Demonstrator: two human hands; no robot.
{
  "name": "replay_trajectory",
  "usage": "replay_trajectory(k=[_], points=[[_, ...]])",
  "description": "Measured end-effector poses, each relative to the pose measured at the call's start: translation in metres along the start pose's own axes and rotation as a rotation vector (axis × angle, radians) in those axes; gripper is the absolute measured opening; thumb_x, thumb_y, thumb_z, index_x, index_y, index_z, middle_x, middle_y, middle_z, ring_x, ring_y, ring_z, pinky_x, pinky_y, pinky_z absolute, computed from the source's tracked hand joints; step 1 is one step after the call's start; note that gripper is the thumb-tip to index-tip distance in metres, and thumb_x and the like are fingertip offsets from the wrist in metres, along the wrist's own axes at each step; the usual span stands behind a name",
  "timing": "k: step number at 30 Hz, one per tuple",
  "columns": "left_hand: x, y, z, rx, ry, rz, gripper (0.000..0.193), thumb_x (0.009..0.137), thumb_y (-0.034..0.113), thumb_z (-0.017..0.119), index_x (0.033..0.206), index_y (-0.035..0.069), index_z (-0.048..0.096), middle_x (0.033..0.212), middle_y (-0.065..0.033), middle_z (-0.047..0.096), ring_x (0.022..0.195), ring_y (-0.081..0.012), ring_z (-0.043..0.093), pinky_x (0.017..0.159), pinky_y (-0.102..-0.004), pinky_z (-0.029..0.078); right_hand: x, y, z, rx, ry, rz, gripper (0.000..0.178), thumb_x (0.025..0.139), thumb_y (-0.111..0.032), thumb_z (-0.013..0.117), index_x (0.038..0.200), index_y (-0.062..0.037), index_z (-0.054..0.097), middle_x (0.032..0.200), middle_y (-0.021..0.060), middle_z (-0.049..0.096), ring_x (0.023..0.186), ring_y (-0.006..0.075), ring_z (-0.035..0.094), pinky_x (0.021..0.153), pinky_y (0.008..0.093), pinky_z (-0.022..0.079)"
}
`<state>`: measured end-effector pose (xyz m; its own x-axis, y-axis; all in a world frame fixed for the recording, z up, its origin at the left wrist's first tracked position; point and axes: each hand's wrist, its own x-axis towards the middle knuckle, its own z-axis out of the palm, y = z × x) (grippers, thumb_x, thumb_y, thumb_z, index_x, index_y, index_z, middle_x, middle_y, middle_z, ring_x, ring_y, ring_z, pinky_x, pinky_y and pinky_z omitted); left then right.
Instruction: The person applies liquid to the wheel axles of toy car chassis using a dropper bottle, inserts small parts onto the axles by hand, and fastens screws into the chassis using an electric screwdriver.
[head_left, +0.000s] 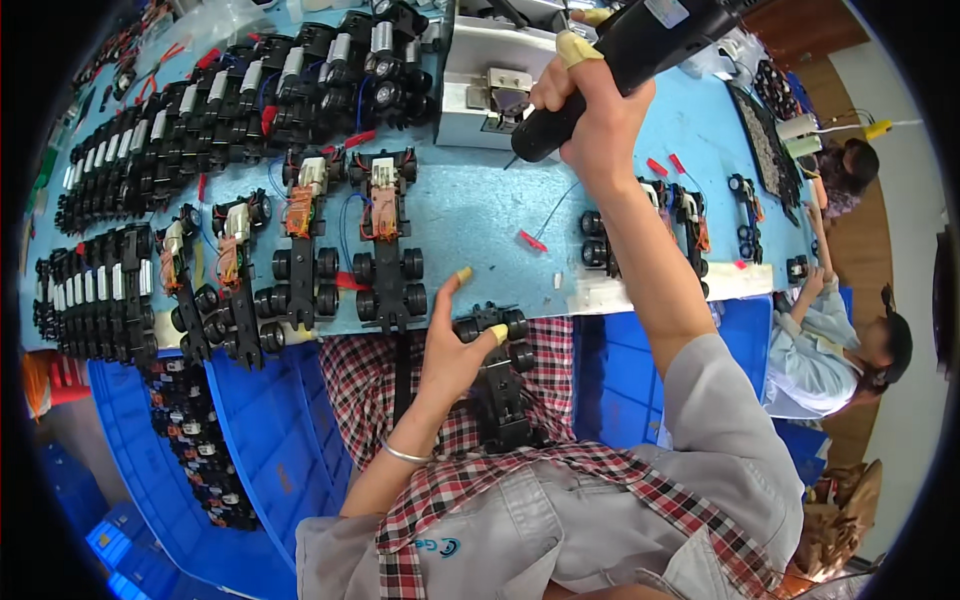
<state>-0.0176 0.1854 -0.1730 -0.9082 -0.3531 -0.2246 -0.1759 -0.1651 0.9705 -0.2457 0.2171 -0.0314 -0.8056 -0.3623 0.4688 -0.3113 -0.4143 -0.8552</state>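
Note:
My right hand (605,125) is raised over the table, its fingers wrapped round a thick black power screwdriver (665,45). The tool's narrow end slants down to the left, close to a grey-white box with a metal fitting (505,92). Over my lap, at the table's front edge, my left hand (450,355) has its thumb across a black toy truck chassis (503,395) with several wheels. The index finger points away from it; the remaining fingers are hidden. Yellow covers wrap fingertips on both hands.
Toy truck chassis (385,235) with wires and orange boards stand left of centre; long rows of others (245,85) fill the left. Several more (690,215) lie right of my forearm. A blue bin (275,440) sits below the table. Another person (820,345) works at far right.

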Motion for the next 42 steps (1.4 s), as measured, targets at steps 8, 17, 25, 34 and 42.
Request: replay_trajectory(k=[8,17,25,34,42], points=[[0.0,0.009,0.002,-0.045,-0.052,-0.101,0.072,0.071,-0.004,0.062,0.135,0.006,0.031,0.114,-0.0123,0.052,0.092,-0.0155,0.058,0.078,-0.027,0.051,-0.068,0.019,0.003,0.035,-0.006,0.359,0.027,0.075,-0.004,0.065,0.098,0.0008,0.052,0.052,0.0027,0.052,0.042,0.0099,0.048,0.044,0.0243,0.038],[-0.004,0.012,0.001,-0.056,-0.039,-0.083,0.074,0.069,-0.002,0.063,0.136,0.004,0.03,0.126,-0.0127,0.043,0.104,-0.0167,0.052,0.085,-0.0278,0.048,-0.07,0.011,-0.002,0.068,-0.017,0.359,0.027,0.076,-0.002,0.063,0.101,0.001,0.052,0.052,0.0021,0.051,0.044,0.009,0.048,0.045,0.0233,0.039],[0.001,0.016,0.002,-0.029,-0.05,-0.069,0.073,0.071,-0.002,0.062,0.136,0.006,0.03,0.123,-0.0122,0.046,0.099,-0.0165,0.055,0.083,-0.0281,0.048,-0.071,0.03,0.0,0.171,0.046,0.389,0.03,0.077,-0.001,0.06,0.104,0.0033,0.049,0.052,0.0035,0.051,0.042,0.0112,0.048,0.044,0.0255,0.039],[-0.006,0.012,-0.002,-0.054,-0.042,-0.072,0.074,0.069,0.0,0.065,0.136,0.005,0.032,0.13,-0.0127,0.04,0.116,-0.0219,0.043,0.095,-0.0315,0.04,0.043,-0.05,0.001,0.078,0.0,-0.173,0.018,0.084,-0.014,0.046,0.098,-0.0027,0.048,0.061,-0.001,0.035,0.049,0.0109,0.034,0.048,0.0289,0.034],[-0.006,0.011,-0.002,-0.109,-0.016,-0.111,0.074,0.069,0.002,0.068,0.134,0.006,0.034,0.127,-0.0141,0.045,0.112,-0.0215,0.048,0.094,-0.0311,0.04,0.083,-0.019,0.016,-0.125,0.28,-0.31,0.008,0.078,-0.005,0.056,0.081,0.0009,0.051,0.059,0.0038,0.052,0.052,0.012,0.05,0.05,0.0252,0.041]])
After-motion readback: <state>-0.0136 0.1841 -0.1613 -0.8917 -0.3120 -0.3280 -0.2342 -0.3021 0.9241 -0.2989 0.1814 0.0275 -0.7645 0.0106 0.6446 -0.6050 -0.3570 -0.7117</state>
